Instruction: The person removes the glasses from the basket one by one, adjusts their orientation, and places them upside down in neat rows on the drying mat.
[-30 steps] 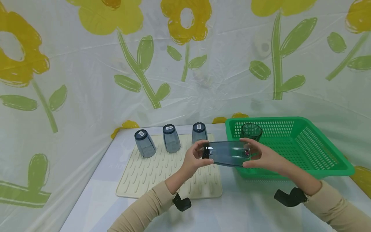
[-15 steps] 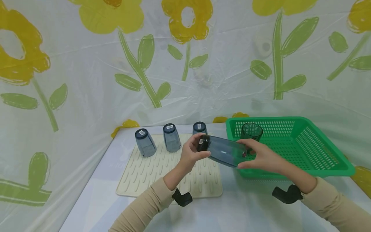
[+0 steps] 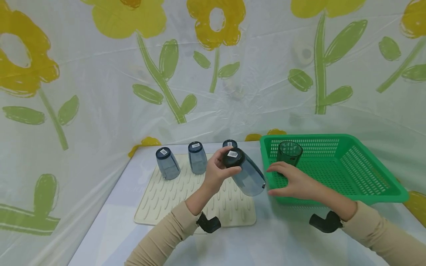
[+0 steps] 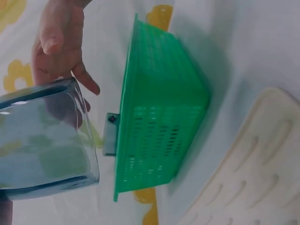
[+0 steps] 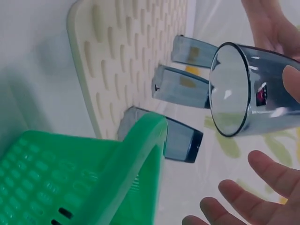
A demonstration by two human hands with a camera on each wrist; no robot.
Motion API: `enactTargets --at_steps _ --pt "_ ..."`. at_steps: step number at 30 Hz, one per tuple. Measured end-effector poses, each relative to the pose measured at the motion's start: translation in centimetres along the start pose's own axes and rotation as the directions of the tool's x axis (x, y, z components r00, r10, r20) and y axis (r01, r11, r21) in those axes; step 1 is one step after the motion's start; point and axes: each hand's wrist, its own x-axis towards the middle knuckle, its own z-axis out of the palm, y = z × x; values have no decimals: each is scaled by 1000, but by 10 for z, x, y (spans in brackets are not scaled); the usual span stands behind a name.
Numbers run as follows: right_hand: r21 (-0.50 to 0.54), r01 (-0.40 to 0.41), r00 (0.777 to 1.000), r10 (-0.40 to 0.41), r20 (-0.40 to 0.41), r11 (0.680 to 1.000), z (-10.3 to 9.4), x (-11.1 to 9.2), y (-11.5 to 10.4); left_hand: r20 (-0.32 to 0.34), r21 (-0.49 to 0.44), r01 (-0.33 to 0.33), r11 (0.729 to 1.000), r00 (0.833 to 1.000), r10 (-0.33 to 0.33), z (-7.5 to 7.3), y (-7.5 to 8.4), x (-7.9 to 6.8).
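Blue-tinted tumbler (image 3: 247,179) tilts base-up in the air by the right edge of the ribbed mat (image 3: 166,199), its base gripped by the left hand (image 3: 216,171), the right hand (image 3: 297,181) apart with fingers spread; likely stiff, slippery, breakable, best held round the base.

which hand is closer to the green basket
Right. In the head view, the right hand overlaps the left side of the green basket; the left hand is farther left, over the mat, holding a tilted glass.

Head view forward and down, wrist views close, sideways, held glass (image 3: 249,179) shared
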Motion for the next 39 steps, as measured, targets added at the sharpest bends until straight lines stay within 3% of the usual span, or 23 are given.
enactTargets --at_steps 7,15,24,39 --pt "-12 -5 1000 5 -16 1000 -5 -2 3 -20 130 -16 991 1000 19 -10 4 4" --pt "-34 -48 999 48 6 998 -21 -3 12 -49 198 1 980 999 9 -26 7 4" --pt "-74 -90 996 91 6 993 -38 1 29 -109 252 97 963 992 -71 -47 11 -1" --pt "-198 -147 988 154 23 969 -58 19 65 -260 370 231 900 956 -139 -87 16 -14"
